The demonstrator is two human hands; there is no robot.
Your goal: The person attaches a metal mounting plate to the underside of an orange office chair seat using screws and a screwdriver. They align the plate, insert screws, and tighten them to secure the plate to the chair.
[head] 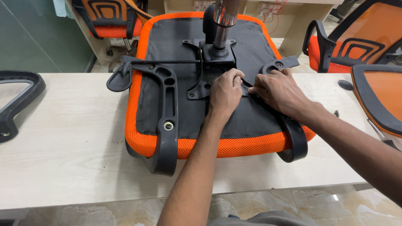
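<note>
Left hand [226,90] and right hand [279,91], fingers curled, pressing on black underside of upturned orange seat cushion [211,144]. Cushion lying on pale table [67,146], right hand touching black armrest bracket [293,138] right of centre.

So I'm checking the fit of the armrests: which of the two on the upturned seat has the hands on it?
The right-side armrest: both the left hand and right hand rest at its bracket. The other armrest lies untouched.

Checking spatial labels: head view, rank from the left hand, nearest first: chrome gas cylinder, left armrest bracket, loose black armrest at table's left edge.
1. Chrome gas cylinder, just above the left hand, seat centre.
2. Left armrest bracket, left side of the seat.
3. Loose black armrest, far left table edge.
</note>
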